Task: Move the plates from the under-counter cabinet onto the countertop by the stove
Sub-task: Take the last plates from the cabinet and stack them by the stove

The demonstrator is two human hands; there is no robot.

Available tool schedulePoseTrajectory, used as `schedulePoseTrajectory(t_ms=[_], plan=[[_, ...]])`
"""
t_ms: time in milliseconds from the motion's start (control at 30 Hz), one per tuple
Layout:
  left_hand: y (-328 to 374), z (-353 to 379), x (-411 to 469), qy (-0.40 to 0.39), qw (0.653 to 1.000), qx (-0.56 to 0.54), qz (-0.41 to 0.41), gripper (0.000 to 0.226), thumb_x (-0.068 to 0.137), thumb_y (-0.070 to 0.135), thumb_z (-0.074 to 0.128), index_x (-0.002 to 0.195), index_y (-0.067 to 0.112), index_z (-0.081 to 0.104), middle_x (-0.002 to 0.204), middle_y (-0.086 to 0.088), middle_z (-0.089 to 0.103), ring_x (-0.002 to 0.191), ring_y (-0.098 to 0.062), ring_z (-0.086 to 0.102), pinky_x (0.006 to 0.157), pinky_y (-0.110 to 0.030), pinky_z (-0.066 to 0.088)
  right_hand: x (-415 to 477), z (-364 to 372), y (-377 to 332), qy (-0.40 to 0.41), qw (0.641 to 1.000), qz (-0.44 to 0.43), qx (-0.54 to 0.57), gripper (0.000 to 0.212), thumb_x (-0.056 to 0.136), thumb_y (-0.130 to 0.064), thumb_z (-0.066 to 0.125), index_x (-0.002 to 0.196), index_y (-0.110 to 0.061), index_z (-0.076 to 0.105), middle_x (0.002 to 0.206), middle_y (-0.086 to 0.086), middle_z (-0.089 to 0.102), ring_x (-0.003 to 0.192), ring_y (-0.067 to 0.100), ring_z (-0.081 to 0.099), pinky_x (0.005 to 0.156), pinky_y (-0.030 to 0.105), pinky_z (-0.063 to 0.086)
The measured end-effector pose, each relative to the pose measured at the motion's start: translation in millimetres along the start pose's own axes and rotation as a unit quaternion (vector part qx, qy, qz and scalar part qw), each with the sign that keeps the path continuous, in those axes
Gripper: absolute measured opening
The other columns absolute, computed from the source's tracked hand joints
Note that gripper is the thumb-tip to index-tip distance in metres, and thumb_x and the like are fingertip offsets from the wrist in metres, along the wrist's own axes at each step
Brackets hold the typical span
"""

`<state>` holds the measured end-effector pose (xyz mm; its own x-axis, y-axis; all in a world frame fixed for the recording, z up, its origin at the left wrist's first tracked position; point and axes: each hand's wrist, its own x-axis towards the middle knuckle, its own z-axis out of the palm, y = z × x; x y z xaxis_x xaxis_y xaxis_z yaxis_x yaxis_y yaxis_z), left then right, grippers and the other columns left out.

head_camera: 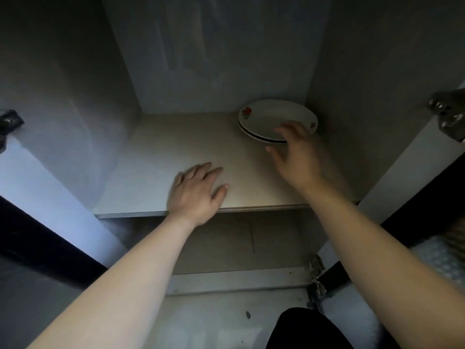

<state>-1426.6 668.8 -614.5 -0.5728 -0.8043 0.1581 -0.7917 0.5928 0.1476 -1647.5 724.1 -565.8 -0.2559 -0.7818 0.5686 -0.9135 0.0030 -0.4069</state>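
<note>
A small stack of white plates [269, 117] with a red flower print on the rim sits at the back right corner of the cabinet shelf [163, 157]. My right hand [297, 154] reaches over the stack's near edge with fingers spread; the fingertips lie at the rim and the thumb hangs below it, holding nothing. Near the shelf's front edge my left hand [198, 190] rests flat, palm down, fingers apart. The lower plates are mostly hidden under the top one.
The cabinet's side walls [63, 96] close in left and right, with metal hinges [448, 114] at the right opening. A lower compartment [239, 238] shows beneath the shelf. Dark open doors flank both sides.
</note>
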Motion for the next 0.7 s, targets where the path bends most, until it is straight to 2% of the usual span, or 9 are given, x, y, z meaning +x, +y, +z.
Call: schedulePoseTrajectory(t_ms=[67, 133, 233, 433, 700], plan=[[-0.1, 1.3, 0.8, 0.01, 1.0, 0.0, 0.0, 0.063, 0.086, 0.06, 0.014, 0.141, 0.034, 0.032, 0.152, 0.004, 0.03, 0.138, -0.018, 0.025, 0.112, -0.043, 0.02, 10.9, 10.7, 7.5, -0.039, 0.999, -0.006, -0.026, 0.043, 0.082, -0.016, 0.065, 0.121, 0.0, 0.055, 0.128, 0.022, 0.05, 0.121, 0.035, 0.045, 0.101, 0.035, 0.036], [0.2, 2.0, 0.0, 0.014, 1.0, 0.007, 0.003, 0.063, 0.086, 0.06, 0.014, 0.14, 0.035, 0.033, 0.151, 0.005, 0.031, 0.138, -0.018, 0.026, 0.11, -0.041, 0.021, 16.4, 18.1, 17.1, -0.062, 0.997, -0.007, -0.046, 0.045, 0.082, -0.014, 0.064, 0.123, 0.0, 0.054, 0.131, 0.02, 0.048, 0.122, 0.035, 0.044, 0.102, 0.036, 0.035], [-1.8, 1.3, -0.5, 0.017, 1.0, 0.012, 0.0, 0.063, 0.085, 0.061, 0.013, 0.14, 0.036, 0.033, 0.15, 0.005, 0.032, 0.137, -0.017, 0.027, 0.11, -0.041, 0.022, 19.8, 22.1, 29.4, -0.065, 0.996, -0.002, -0.057, 0.039, 0.082, -0.012, 0.064, 0.119, 0.001, 0.057, 0.125, 0.022, 0.053, 0.115, 0.037, 0.049, 0.097, 0.036, 0.038], [-0.2, 3.0, -0.1, 0.026, 1.0, 0.012, 0.008, 0.062, 0.086, 0.061, 0.012, 0.139, 0.036, 0.034, 0.15, 0.006, 0.033, 0.137, -0.016, 0.028, 0.109, -0.039, 0.024, 23.4, 18.6, 40.9, -0.044, 0.998, -0.026, -0.045, 0.018, 0.081, -0.007, 0.064, 0.096, 0.0, 0.068, 0.1, 0.021, 0.067, 0.094, 0.037, 0.06, 0.079, 0.041, 0.048], [-1.8, 5.2, 0.1, 0.043, 0.999, 0.016, 0.01, 0.067, 0.084, 0.063, 0.008, 0.139, 0.035, 0.035, 0.149, 0.006, 0.036, 0.136, -0.017, 0.031, 0.109, -0.04, 0.026, 25.1, 23.5, 42.8, -0.04, 0.996, -0.037, -0.069, 0.025, 0.08, -0.01, 0.064, 0.104, -0.004, 0.068, 0.107, 0.018, 0.067, 0.098, 0.035, 0.06, 0.08, 0.04, 0.049]])
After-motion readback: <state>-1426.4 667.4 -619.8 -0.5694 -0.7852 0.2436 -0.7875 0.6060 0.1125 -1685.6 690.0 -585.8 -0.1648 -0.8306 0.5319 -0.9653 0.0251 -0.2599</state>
